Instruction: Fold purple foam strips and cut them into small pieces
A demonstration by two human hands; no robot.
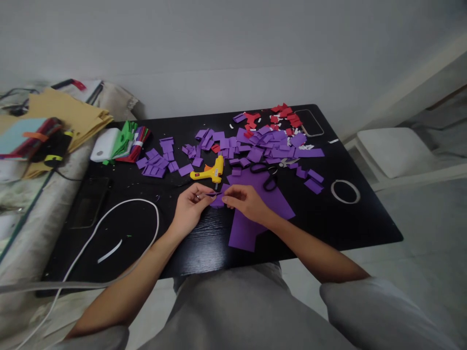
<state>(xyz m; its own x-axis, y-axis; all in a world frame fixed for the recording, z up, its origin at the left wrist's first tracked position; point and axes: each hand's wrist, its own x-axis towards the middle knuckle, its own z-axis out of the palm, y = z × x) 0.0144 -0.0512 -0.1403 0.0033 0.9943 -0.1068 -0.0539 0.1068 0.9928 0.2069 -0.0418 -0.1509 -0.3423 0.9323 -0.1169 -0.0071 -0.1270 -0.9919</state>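
A left hand (191,206) and right hand (246,200), each in a fingertip grip, pinch a small purple paper piece (217,200) above the black counter (204,243), with a yellow glue gun (208,173) just beyond and purple strips (270,141) and red scraps (292,116) strewn farther back.

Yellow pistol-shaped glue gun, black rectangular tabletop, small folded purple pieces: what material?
Yellow glue gun: probably plastic, smooth solid-coloured body.
Black tabletop: maybe wood or laminate, satin, grain visible in glare.
Purple pieces: likely paper or card, matte, creased.
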